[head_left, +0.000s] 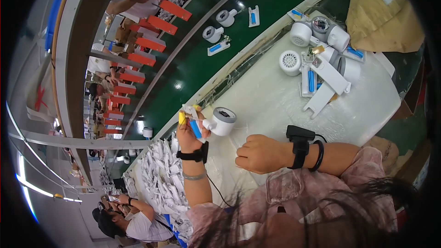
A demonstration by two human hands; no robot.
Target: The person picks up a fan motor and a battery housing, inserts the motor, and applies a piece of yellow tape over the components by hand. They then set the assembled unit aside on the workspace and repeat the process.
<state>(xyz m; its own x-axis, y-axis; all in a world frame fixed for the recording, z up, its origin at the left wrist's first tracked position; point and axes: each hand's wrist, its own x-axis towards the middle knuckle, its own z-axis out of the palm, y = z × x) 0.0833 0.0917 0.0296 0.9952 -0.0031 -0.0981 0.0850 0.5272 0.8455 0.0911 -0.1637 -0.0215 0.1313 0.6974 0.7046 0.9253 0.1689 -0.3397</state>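
My left hand (pixel 187 140) grips the fan (pixel 224 122) handle-side; its round head juts right, near my curled right hand (pixel 261 154).

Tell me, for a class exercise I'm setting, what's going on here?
A person is handling a white device with a round, grey-rimmed head and a blue cylinder, held in the left hand. The right hand is curled nearby; whether it holds anything can't be seen. Similar devices lie heaped across the pale work surface, white parts are piled to the left, and more pieces sit on the green surface beyond.
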